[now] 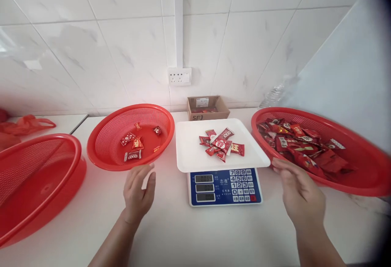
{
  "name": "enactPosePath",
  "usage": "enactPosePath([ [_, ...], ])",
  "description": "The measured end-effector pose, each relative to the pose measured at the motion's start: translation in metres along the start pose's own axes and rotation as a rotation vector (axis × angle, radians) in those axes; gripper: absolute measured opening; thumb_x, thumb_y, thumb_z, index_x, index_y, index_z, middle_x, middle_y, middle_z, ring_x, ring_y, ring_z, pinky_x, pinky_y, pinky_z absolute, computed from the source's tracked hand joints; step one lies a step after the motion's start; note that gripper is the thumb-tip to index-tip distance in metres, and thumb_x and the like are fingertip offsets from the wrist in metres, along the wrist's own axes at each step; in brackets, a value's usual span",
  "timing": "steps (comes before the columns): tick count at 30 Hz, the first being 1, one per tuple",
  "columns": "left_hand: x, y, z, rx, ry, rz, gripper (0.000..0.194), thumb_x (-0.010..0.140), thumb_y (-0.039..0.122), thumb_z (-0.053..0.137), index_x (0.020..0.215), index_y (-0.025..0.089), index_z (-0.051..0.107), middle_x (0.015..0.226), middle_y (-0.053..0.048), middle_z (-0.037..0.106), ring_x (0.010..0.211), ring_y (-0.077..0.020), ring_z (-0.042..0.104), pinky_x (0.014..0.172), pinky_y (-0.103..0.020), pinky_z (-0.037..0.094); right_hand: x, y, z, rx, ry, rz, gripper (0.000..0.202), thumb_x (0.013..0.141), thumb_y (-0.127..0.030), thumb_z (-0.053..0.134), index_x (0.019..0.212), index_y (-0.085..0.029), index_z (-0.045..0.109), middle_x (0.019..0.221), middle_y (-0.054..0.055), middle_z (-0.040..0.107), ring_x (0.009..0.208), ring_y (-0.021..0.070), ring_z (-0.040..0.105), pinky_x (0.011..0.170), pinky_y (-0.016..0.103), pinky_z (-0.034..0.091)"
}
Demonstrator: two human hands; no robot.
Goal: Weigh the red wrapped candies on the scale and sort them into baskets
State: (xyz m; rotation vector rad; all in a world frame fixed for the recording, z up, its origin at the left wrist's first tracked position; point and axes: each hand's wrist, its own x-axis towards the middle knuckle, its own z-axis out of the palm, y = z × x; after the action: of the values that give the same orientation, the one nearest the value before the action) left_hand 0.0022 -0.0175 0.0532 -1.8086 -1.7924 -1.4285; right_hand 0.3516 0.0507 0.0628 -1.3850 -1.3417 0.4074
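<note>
— Left hand?
— Open, fingers spread, palm down over the white counter; holding nothing. Hovering just near of the small red basket, fingertips close to its near rim, not clearly touching.
— Inside that basket?
— A few red-wrapped candies, scattered loosely over the bottom, well apart from each other.
— Right hand?
— Also open and empty, fingers stretched toward the left. Set at the near rim of the big red basket on the right; touching the rim or only just beside it — cannot tell.
— Contents there?
— Heaped with wrapped candies, mostly red, covering much of the bottom.
— Between the hands?
— A scale with a blue front panel, three small displays on the left and a keypad on the right. Digits too blurred to read. On top, a white tray carrying a small pile of red candies, bunched near the middle.
— Farther back?
— A small open cardboard box against the tiled wall, right behind the tray. Above it, a white wall socket.
— Far left?
— Another large red basket, cut off by the edge, nothing visible inside. Behind it, a crumpled red plastic bag on the counter.
</note>
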Motion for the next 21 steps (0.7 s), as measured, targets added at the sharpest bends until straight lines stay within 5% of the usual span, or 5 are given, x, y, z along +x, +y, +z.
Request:
enactPosePath([
  [2,0.013,-0.003,-0.006,0.14,0.025,0.064,0.021,0.086,0.025,0.051,0.104,0.02,0.06,0.095,-0.009,0.071,0.096,-0.0233,0.063,0.092,-0.041,0.045,-0.011,0.01,-0.011,0.002,0.018,0.053,0.033,0.084,-0.05,0.052,0.098,-0.023,0.063,0.102,0.007,0.066,0.097,0.0265,0.062,0.091,0.049,0.046],
  [8,0.037,-0.021,-0.018,0.345,-0.305,-0.035,0.037,0.092,0.039,0.036,0.113,0.021,0.06,0.104,-0.009,0.07,0.108,-0.0275,0.058,0.106,-0.055,0.026,-0.015,0.019,-0.018,0.039,0.01,0.048,0.034,0.082,-0.052,0.053,0.095,-0.023,0.064,0.097,0.007,0.067,0.088,0.0246,0.064,0.082,0.044,0.051],
  [13,0.033,-0.025,-0.038,0.42,-0.43,-0.139,0.043,0.093,0.045,0.029,0.113,0.023,0.06,0.107,-0.008,0.07,0.107,-0.0272,0.06,0.106,-0.058,0.023,-0.014,0.021,-0.014,0.111,-0.028,0.04,0.034,0.082,-0.053,0.054,0.096,-0.023,0.065,0.096,0.006,0.067,0.085,0.0231,0.064,0.081,0.042,0.052],
  [19,0.017,-0.06,-0.108,0.605,-0.548,-0.243,0.042,0.084,0.059,0.039,0.091,0.026,0.064,0.08,-0.004,0.074,0.083,-0.0267,0.069,0.103,-0.061,0.028,-0.014,0.028,-0.023,0.125,-0.044,0.043,0.036,0.08,-0.055,0.055,0.093,-0.024,0.064,0.093,0.007,0.068,0.079,0.0232,0.065,0.077,0.04,0.055],
  [21,0.014,-0.078,-0.137,0.738,-0.512,-0.181,0.053,0.077,0.065,0.048,0.115,0.029,0.055,0.107,-0.006,0.07,0.104,-0.032,0.062,0.098,-0.062,0.032,-0.014,0.031,-0.026,0.125,-0.048,0.058,0.035,0.081,-0.054,0.055,0.094,-0.023,0.064,0.093,0.007,0.068,0.08,0.023,0.065,0.078,0.04,0.055],
])
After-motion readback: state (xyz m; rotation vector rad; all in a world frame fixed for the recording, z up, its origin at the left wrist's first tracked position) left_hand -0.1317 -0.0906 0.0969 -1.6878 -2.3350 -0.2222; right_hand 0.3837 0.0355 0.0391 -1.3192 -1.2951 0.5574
